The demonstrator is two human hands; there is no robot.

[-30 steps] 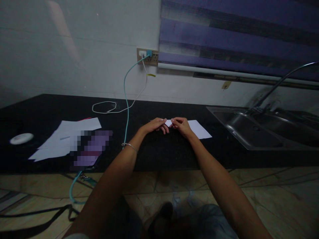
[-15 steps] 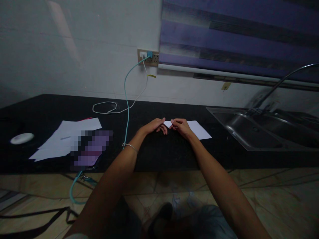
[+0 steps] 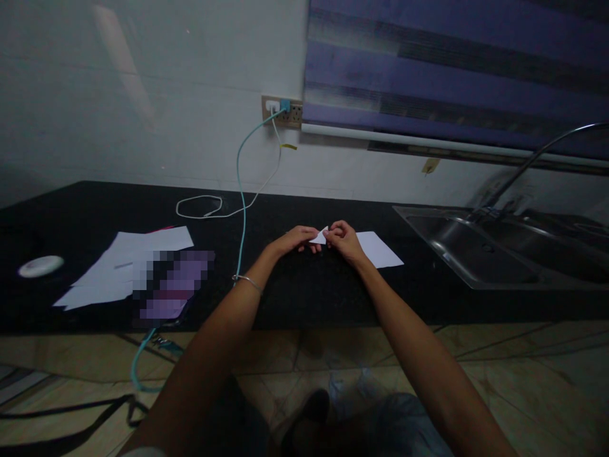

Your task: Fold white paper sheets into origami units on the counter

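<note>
Between my two hands is a small piece of folded white paper [image 3: 320, 237], its upper edge rising to a point. My left hand [image 3: 301, 237] grips its left side, thumb on top and fingers underneath. The fingers of my right hand [image 3: 343, 240] pinch its right side. Both hands are just above the black countertop [image 3: 314, 292]. Beside my right hand, a white sheet of paper [image 3: 380, 249] lies flat on the counter, partly covered by that hand.
Left on the counter are several white sheets [image 3: 104, 270], a blurred purple phone-like item [image 3: 178, 285] and a white oval object [image 3: 40, 266]. A teal cable [image 3: 242, 222] and a white cable [image 3: 200, 198] run from the wall socket [image 3: 295, 114]. A steel sink [image 3: 480, 247] is at right.
The folded paper has turned between my hands, and its point now faces up rather than down. My right fingers have shifted slightly upward; the left fingers have curled in closer beneath it.
</note>
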